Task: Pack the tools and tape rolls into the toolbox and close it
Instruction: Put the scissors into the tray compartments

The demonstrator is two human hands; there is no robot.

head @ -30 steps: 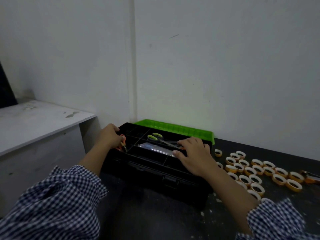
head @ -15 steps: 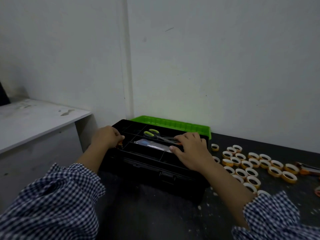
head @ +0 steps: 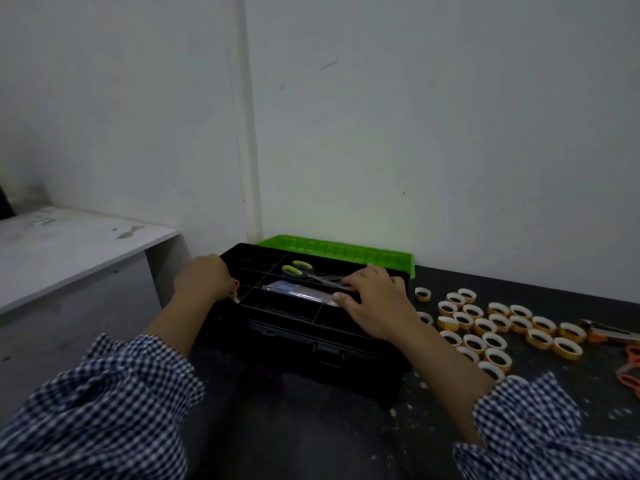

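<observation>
The black toolbox (head: 311,355) stands open on the dark table, its green lid (head: 339,251) tipped back against the wall. In its divided top tray lie green-handled scissors (head: 298,270) and a clear packet (head: 298,292). My left hand (head: 204,282) curls over the tray's left end, and a small orange-handled tool (head: 236,285) pokes out from under its fingers. My right hand (head: 377,303) lies over the tray's right end, fingertips on the scissor blades and thumb on the packet. Several yellow tape rolls (head: 485,323) sit to the right of the box.
An orange-handled tool (head: 609,332) and orange scissors (head: 632,365) lie past the rolls at the right edge. A white shelf (head: 69,244) stands lower on the left, with a gap to the table. The wall is close behind the lid.
Both hands stay at the tray's ends. The orange tool in my left hand has sunk lower into the left compartment. The view has shifted slightly.
</observation>
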